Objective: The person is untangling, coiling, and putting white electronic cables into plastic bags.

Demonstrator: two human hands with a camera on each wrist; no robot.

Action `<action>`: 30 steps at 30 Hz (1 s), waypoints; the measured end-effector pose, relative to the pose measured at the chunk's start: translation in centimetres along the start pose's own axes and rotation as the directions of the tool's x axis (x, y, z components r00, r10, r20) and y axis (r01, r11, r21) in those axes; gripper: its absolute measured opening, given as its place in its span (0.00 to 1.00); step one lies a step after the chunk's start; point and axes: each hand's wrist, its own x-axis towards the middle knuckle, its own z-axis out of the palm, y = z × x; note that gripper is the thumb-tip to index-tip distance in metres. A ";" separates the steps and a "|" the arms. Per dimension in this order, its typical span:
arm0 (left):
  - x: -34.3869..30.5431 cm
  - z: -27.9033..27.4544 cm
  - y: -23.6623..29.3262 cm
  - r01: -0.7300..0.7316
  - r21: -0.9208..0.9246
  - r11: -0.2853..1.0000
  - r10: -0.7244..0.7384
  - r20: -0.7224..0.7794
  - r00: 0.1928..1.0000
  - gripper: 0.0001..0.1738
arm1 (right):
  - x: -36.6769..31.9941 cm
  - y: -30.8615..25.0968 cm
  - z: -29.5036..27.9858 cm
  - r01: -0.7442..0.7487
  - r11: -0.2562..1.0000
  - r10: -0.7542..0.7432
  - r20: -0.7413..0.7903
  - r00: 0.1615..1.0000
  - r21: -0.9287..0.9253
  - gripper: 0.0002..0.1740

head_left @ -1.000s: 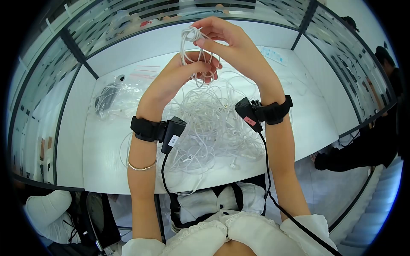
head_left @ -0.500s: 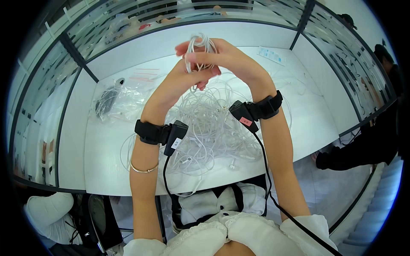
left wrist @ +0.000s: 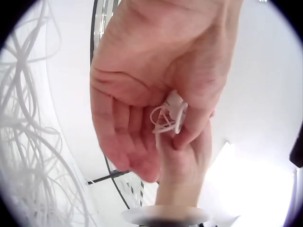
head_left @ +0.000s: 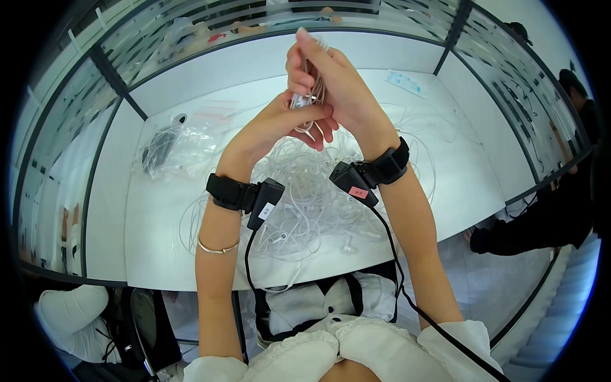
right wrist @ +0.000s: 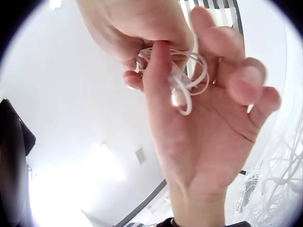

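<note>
A small bundle of coiled white cable point(head_left: 316, 91) is held up between both hands, above the far half of the table. My left hand point(head_left: 273, 124) pinches its lower end between thumb and fingers. Around the upper part curls my right hand point(head_left: 349, 86), its thumb pointing up and away. Seen from the left wrist, thin white loops point(left wrist: 163, 118) stick out beside the thumb. In the right wrist view, the loops point(right wrist: 203, 71) lie between the right thumb and the curled fingers, near the palm. Part of the bundle is hidden by the hands.
A large tangle of white cables point(head_left: 299, 204) covers the middle of the white table point(head_left: 159, 235). A clear plastic bag point(head_left: 188, 149) and a dark object point(head_left: 159, 149) lie at left, a blue-and-white packet point(head_left: 405, 83) at back right. Low panels point(head_left: 105, 184) enclose the table; a person point(head_left: 541, 229) is at right.
The right hand has turned over from the top of the coil, so its thumb now points up and its fingers wrap the bundle. The loops look gathered narrower. The left hand has shifted slightly right and nearer.
</note>
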 end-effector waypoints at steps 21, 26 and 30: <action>-6.0 -19.1 0.3 0.338 0.625 0.704 -0.037 -0.443 0.896 0.19 | -3.5 -3.2 -4.4 -0.184 0.943 0.203 0.043 0.978 -0.277 0.22; -5.8 -25.4 -9.1 0.338 0.834 0.437 0.232 -0.468 0.853 0.20 | -5.3 -3.2 -5.2 -0.297 0.894 0.313 -0.006 0.950 -0.335 0.23; -4.3 -27.4 -10.8 0.406 0.720 0.562 0.099 -0.546 0.832 0.19 | -6.1 -2.7 -5.4 -0.363 0.868 0.376 -0.028 0.926 -0.338 0.22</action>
